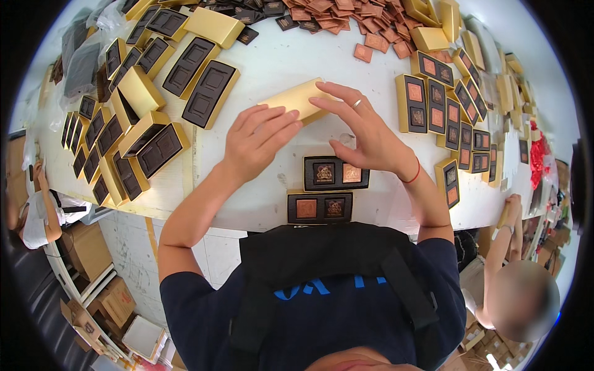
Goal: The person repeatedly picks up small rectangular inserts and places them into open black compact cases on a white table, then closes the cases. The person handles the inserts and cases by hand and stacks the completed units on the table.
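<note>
A gold cardboard box is tilted above the table between my two hands. My left hand has its fingers pressed along the box's near side at the left end. My right hand, with a ring on one finger, rests its fingertips on the right end; its thumb hangs apart below. Whether anything lies in this box is hidden. Just under my right hand is an open gold box with a black tray, holding a dark square and a copper-coloured square. Closer to me, a black two-compartment tray carries another such pair.
Gold boxes with bare dark trays crowd the left. Filled boxes stand in rows at the right. Copper squares and dark squares are heaped at the back. Other people work at both sides.
</note>
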{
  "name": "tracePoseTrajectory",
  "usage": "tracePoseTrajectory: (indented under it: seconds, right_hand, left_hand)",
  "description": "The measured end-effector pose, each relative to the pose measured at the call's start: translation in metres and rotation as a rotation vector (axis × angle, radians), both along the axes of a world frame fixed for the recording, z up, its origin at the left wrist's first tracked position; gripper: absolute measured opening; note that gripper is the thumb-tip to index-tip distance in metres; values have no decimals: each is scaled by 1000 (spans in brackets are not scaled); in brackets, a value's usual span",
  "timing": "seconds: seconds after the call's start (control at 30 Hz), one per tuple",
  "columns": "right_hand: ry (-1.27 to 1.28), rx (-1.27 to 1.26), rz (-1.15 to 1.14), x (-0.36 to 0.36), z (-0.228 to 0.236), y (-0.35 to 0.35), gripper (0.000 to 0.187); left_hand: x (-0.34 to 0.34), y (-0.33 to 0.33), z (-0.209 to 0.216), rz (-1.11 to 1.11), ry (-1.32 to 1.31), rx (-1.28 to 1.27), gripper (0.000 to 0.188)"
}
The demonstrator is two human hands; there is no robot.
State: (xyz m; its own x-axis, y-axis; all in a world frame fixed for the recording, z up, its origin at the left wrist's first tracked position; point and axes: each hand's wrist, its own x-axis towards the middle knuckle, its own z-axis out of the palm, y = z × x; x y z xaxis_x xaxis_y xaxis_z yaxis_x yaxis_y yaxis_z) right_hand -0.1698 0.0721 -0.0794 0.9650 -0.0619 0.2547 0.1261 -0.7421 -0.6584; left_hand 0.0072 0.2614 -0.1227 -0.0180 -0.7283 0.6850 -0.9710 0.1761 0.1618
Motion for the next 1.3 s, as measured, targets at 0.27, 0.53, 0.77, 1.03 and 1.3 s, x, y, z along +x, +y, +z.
tracePoseTrajectory:
  seconds: [0.27, 0.53, 0.77, 1.03, 1.3]
  right_hand:
    - [-203, 42, -192, -3, 8, -4, 47]
    - [27, -82, -86, 28, -19, 1, 26]
    - [213, 189, -303, 27, -29, -34, 27]
    - [-231, 79, -118, 17, 0, 0, 32]
    - [-122, 183, -180, 4, -5, -4, 30]
  left_hand:
    - [13, 5, 4, 26, 1184, 91, 30]
    - [41, 9, 5, 137, 1308, 30, 30]
    - [31, 12, -9, 109, 1285, 188, 29]
    - [6, 1, -2, 208, 828, 368, 29]
    - [11, 4, 1, 158, 838, 305, 31]
